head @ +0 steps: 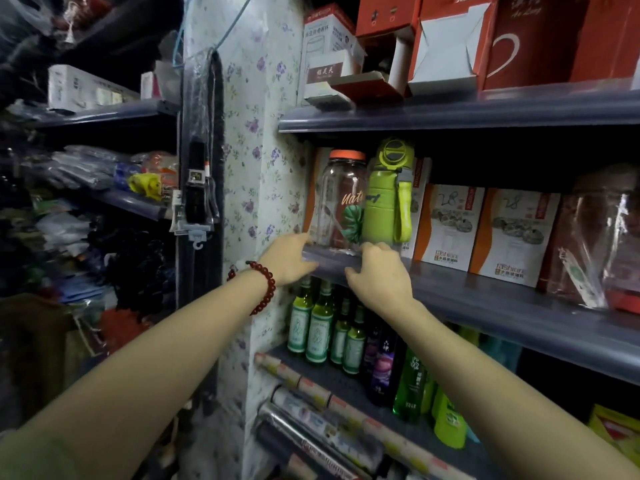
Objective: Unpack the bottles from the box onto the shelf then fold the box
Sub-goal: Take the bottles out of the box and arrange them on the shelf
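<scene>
A clear bottle [341, 202] with an orange lid and a leaf print stands at the left end of the middle shelf [485, 299]. A lime green bottle [386, 195] stands upright right beside it, touching it. My left hand [285, 259] lies at the left of the clear bottle's base, fingers against it and thumb on the shelf lip. At the right of the base, my right hand [379, 271] does the same. The fingertips are partly hidden behind the shelf lip. No box being unpacked is in view.
White and orange product boxes [450, 226] line the middle shelf behind and to the right of the bottles. Red cartons [536, 39] fill the top shelf. Green glass bottles [318, 330] crowd the shelf below. A floral-papered pillar [256, 168] bounds the shelf's left end.
</scene>
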Available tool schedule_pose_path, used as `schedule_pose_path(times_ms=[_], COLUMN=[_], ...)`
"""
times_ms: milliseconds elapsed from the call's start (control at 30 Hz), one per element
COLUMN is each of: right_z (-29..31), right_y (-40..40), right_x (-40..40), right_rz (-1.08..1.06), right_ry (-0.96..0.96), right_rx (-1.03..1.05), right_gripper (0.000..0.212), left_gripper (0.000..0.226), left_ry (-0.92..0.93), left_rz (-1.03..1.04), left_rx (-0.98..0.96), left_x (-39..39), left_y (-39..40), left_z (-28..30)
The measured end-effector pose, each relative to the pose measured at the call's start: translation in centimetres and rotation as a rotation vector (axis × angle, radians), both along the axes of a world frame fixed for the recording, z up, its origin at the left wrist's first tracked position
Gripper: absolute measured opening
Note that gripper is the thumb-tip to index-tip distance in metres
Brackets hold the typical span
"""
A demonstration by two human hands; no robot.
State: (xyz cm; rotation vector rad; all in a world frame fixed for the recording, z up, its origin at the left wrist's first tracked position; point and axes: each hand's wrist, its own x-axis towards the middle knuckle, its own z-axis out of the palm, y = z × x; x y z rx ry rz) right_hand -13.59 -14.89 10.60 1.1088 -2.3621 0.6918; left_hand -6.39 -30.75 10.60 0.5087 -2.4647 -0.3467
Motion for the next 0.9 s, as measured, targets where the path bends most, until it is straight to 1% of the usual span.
schedule_pose_path(times_ms=[133, 233, 300, 400, 433, 600, 700, 900], right_z=[-1.1, -2.6, -3.9, -6.3, -7.2, -12.9, -17.2, -27.0], right_y=[-1.6, -3.2, -4.4, -6.4, -7.0, -9.3, -10.5, -11.5], right_x=[2.3, 4.1, 5.2, 6.8, 7.3, 10.1, 11.9, 15.1], right_rz=[0.136, 0.246, 0.331, 0.441, 0.48, 0.671, 0.777, 0.871], right_ry=[0.004, -0.031, -0.093, -0.133, -0.133, -0.21, -0.241, -0.336], right_rx=[0.027, 0.085, 0.129, 0.218, 0.247, 0.381, 0.45, 0.58], right_gripper=[0.033, 0.022, 0.019, 0.033, 0.035, 0.027, 0.02, 0.01], left_gripper=[0.041, 0.042, 0.04, 0.038, 0.038, 0.034, 0.037, 0.04], left_ry=[-0.035, -0.077, -0.103, -0.163, -0.184, -0.241, -0.255, -0.348], left_rz=[0.053, 0.144, 0.213, 0.327, 0.367, 0.578, 0.679, 0.844], left_rx=[-0.012, 0.025, 0.062, 0.096, 0.112, 0.268, 0.344, 0.542], left_x=[4.3, 7.8, 10.3, 13.9, 15.2, 20.8, 23.7, 28.7], left_y=[-0.2, -1.0, -1.3, -1.4, -1.4, -0.2, 1.4, 4.4], left_z=[-1.2, -2.8, -4.0, -6.5, -7.4, -13.1, -17.4, -26.9])
